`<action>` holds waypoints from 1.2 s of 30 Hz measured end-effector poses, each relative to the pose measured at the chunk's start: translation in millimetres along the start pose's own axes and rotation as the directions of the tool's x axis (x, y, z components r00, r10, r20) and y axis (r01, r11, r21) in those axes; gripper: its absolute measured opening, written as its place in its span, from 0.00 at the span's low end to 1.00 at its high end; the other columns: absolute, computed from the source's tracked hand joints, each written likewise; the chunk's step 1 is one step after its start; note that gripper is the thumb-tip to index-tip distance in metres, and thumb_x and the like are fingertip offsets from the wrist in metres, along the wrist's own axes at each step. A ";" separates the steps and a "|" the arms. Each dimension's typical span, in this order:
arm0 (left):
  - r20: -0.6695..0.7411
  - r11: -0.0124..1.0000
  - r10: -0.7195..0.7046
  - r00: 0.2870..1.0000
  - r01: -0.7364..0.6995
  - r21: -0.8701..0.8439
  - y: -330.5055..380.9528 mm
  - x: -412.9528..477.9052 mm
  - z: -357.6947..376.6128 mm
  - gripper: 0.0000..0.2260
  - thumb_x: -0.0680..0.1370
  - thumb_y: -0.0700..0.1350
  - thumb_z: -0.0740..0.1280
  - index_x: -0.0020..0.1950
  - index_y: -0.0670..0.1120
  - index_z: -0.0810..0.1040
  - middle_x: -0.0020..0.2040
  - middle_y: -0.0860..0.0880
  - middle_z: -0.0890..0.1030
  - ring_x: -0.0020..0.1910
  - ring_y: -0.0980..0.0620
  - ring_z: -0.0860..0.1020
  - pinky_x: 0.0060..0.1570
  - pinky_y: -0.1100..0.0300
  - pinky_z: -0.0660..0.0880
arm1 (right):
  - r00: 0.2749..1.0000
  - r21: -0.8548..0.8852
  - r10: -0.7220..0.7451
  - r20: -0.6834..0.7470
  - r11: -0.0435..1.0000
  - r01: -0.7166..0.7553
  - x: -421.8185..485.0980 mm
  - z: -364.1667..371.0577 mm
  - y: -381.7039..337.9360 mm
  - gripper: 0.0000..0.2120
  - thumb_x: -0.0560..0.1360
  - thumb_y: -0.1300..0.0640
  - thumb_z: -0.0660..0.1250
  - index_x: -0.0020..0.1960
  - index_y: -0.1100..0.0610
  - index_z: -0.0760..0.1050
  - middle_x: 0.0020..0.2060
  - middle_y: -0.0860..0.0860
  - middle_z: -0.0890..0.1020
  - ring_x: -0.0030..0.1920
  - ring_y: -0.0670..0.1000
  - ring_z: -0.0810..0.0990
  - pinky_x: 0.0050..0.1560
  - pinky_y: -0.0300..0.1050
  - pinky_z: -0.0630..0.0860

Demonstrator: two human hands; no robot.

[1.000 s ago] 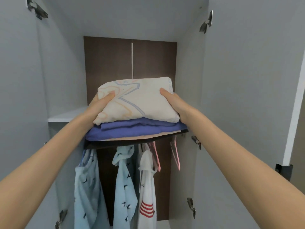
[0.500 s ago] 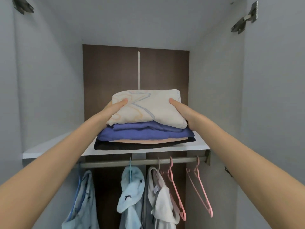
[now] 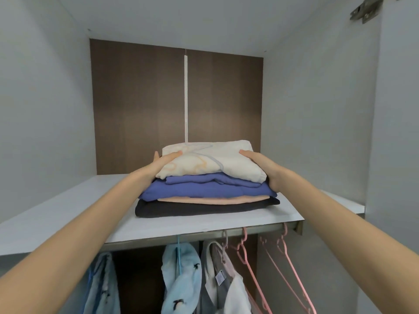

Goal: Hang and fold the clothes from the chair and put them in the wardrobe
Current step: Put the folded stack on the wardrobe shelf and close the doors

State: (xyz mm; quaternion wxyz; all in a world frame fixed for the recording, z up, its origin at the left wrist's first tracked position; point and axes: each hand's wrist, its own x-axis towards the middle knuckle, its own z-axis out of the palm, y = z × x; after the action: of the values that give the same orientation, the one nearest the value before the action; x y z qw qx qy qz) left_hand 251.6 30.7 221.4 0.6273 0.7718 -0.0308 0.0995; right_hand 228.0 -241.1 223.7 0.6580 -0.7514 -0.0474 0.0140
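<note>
Cream, blue, peach and black folded clothes (image 3: pixel 207 189): one stack, resting on the wardrobe shelf (image 3: pixel 68 214) above the rail (image 3: pixel 204 236). Both the left hand (image 3: pixel 158 166) and right hand (image 3: pixel 260 168) clasp its sides, thumbs on top, likely to keep the layers square.

Two hands up there, left hand (image 3: pixel 158 165) and right hand (image 3: pixel 260 165). One folded stack (image 3: pixel 204 177), four colours showing: cream (image 3: pixel 210 162), blue (image 3: pixel 204 190), peach (image 3: pixel 204 200), black (image 3: pixel 192 210). One shelf (image 3: pixel 68 211), one rail (image 3: pixel 256 230). Three hanging garments (image 3: pixel 102 282) (image 3: pixel 181 273) (image 3: pixel 229 288), two bare pink hangers (image 3: pixel 244 233) (image 3: pixel 284 232), one blue hanger (image 3: pixel 178 248)
</note>
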 end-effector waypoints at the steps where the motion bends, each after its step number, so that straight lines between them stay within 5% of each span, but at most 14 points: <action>1: -0.011 1.000 0.006 1.000 -0.006 -0.015 -1.7 -2.9 -1.0 0.40 0.78 0.58 0.62 0.79 0.47 0.41 0.78 0.49 0.53 0.75 0.48 0.57 0.66 0.59 0.58 | 1.000 0.009 -0.004 0.006 1.000 0.004 3.0 0.9 -0.2 0.18 0.77 0.41 0.63 0.55 0.55 0.78 0.45 0.53 0.83 0.45 0.51 0.81 0.44 0.40 0.75; 8: -0.167 0.992 0.036 0.985 -0.055 -0.111 -24.3 -29.7 -42.3 0.40 0.78 0.58 0.63 0.78 0.49 0.39 0.78 0.49 0.56 0.74 0.49 0.60 0.64 0.59 0.60 | 0.987 0.059 -0.033 0.155 0.998 0.024 43.5 50.0 -5.8 0.21 0.76 0.42 0.65 0.60 0.57 0.78 0.50 0.55 0.84 0.46 0.52 0.82 0.48 0.41 0.76; 12: -0.301 0.989 0.054 0.952 -0.093 -0.117 -34.2 -46.1 -87.2 0.39 0.78 0.58 0.64 0.79 0.48 0.44 0.75 0.48 0.62 0.72 0.48 0.65 0.71 0.55 0.61 | 0.965 0.006 -0.058 0.257 0.998 0.058 56.4 103.4 -17.1 0.15 0.78 0.44 0.63 0.52 0.54 0.79 0.43 0.51 0.84 0.42 0.48 0.81 0.40 0.37 0.74; 16: -0.426 0.983 0.083 0.901 -0.145 -0.113 -39.3 -67.2 -123.4 0.33 0.79 0.53 0.63 0.77 0.43 0.50 0.69 0.46 0.68 0.64 0.50 0.71 0.65 0.56 0.66 | 0.941 -0.011 -0.077 0.330 0.996 0.086 68.1 156.5 -25.0 0.14 0.78 0.43 0.62 0.47 0.53 0.78 0.39 0.49 0.83 0.40 0.46 0.80 0.36 0.37 0.73; 24: -0.537 0.991 0.059 0.842 -0.114 -0.071 -51.1 -102.5 -163.9 0.33 0.80 0.56 0.60 0.78 0.45 0.47 0.74 0.47 0.65 0.71 0.48 0.66 0.69 0.56 0.62 | 0.898 -0.090 -0.080 0.433 0.987 0.132 81.7 220.5 -34.8 0.16 0.77 0.39 0.62 0.51 0.51 0.78 0.47 0.50 0.82 0.45 0.47 0.79 0.41 0.37 0.71; 26: -0.537 0.995 0.055 0.842 -0.089 -0.039 -49.6 -109.5 -162.8 0.33 0.81 0.54 0.59 0.78 0.46 0.43 0.75 0.48 0.61 0.73 0.49 0.63 0.65 0.61 0.60 | 0.933 -0.158 -0.067 0.353 0.979 0.130 85.7 216.1 -35.3 0.24 0.71 0.36 0.68 0.57 0.53 0.78 0.53 0.51 0.81 0.48 0.50 0.79 0.44 0.41 0.73; 28: -0.540 0.998 0.040 0.841 -0.059 -0.018 -44.6 -114.2 -161.7 0.35 0.81 0.55 0.59 0.78 0.48 0.40 0.77 0.48 0.58 0.74 0.48 0.61 0.65 0.61 0.59 | 0.966 -0.213 -0.205 0.161 0.948 0.236 88.2 210.3 -36.5 0.25 0.71 0.40 0.70 0.62 0.54 0.75 0.58 0.51 0.79 0.53 0.52 0.78 0.51 0.44 0.74; 31: -0.564 0.998 0.062 0.823 -0.039 0.053 -38.7 -119.0 -161.3 0.33 0.82 0.53 0.58 0.78 0.50 0.40 0.77 0.48 0.58 0.74 0.47 0.61 0.68 0.59 0.58 | 0.862 -0.374 -0.497 0.097 0.785 0.494 72.3 203.7 -37.3 0.23 0.74 0.42 0.65 0.68 0.46 0.69 0.66 0.48 0.74 0.67 0.55 0.70 0.68 0.53 0.66; 34: -0.575 0.979 0.115 0.810 0.006 0.203 -37.2 -124.0 -163.1 0.33 0.81 0.56 0.57 0.78 0.55 0.39 0.77 0.46 0.58 0.74 0.44 0.61 0.73 0.53 0.56 | 0.708 -0.508 -0.642 0.294 0.522 0.685 30.4 195.1 -30.5 0.24 0.75 0.36 0.59 0.70 0.34 0.62 0.72 0.44 0.67 0.72 0.56 0.59 0.70 0.58 0.58; 36: -0.553 0.954 0.141 0.821 0.036 0.297 -37.4 -126.1 -166.3 0.34 0.79 0.61 0.58 0.77 0.60 0.40 0.78 0.44 0.56 0.76 0.43 0.56 0.74 0.45 0.54 | 0.585 -0.602 -0.664 0.465 0.247 0.759 1.5 190.0 -22.2 0.29 0.74 0.35 0.61 0.72 0.31 0.54 0.76 0.45 0.57 0.74 0.57 0.52 0.71 0.60 0.54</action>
State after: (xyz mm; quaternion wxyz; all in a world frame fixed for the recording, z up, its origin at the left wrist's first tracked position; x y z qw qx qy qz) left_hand 115.6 190.9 193.4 0.4827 0.7904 0.1512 0.3457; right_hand 212.4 -50.4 220.4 0.2097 -0.8427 -0.4203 -0.2630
